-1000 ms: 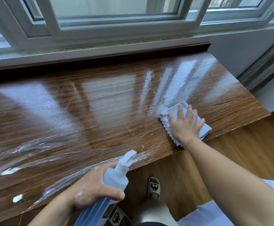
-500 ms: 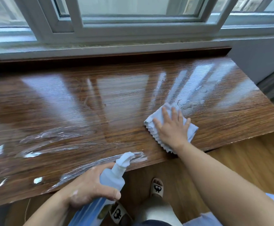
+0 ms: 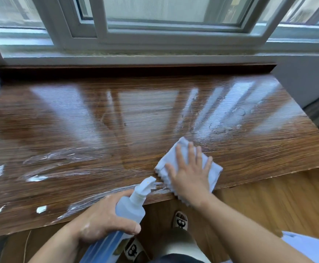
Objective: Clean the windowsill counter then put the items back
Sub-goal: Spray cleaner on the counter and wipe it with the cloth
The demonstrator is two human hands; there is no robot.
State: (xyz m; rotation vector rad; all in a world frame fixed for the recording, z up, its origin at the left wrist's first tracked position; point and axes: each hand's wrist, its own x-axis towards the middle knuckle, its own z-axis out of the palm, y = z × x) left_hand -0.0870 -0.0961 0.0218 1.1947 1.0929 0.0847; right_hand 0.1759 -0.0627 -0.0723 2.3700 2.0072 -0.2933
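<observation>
Lower body of the spray bottle [image 3: 130,207] hidden behind the left grip [image 3: 101,219] and cut off at the bottom edge; label unreadable. Middle of the cloth [image 3: 214,173] covered by the right grip [image 3: 191,177]. Left end of the counter [image 3: 79,130] out of frame.

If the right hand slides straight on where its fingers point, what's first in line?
Nothing standing: the right hand, flat on the cloth, points across wet counter. First obstacle looks like the dark back ledge; depth is hard to judge.
</observation>
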